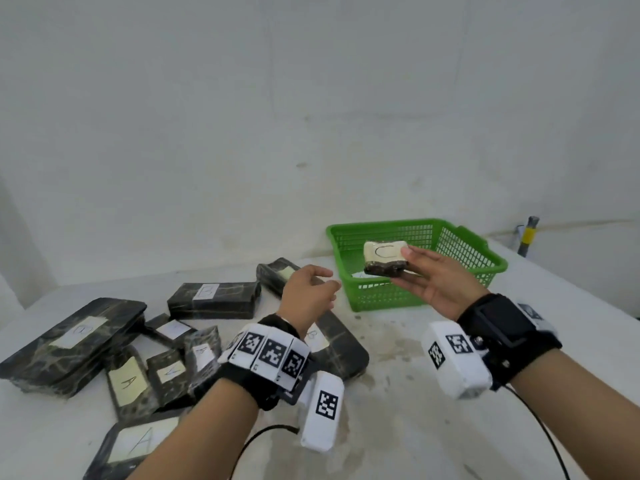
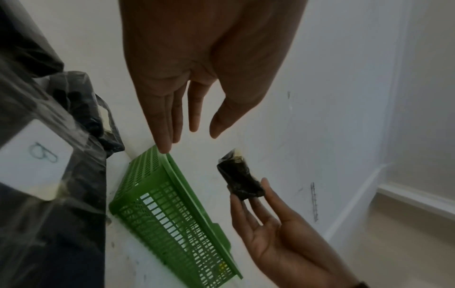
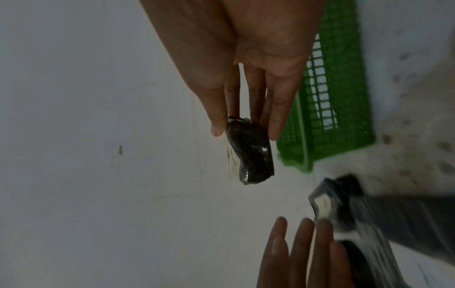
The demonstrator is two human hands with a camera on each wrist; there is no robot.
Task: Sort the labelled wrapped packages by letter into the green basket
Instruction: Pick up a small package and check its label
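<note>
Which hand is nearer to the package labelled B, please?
Left. The left hand hovers just right of the package labelled B; the right hand is over by the green basket, holding the C package.

green basket (image 1: 381, 296), black white-labelled packages (image 1: 214, 299)

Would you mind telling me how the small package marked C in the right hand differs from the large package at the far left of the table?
The small C package is held in the air by the right hand; the large package lies flat on the table. The small one's label covers nearly its whole top; the large one's covers only a patch. The small one is far smaller. Both are dark, plastic-wrapped and labelled.
</note>
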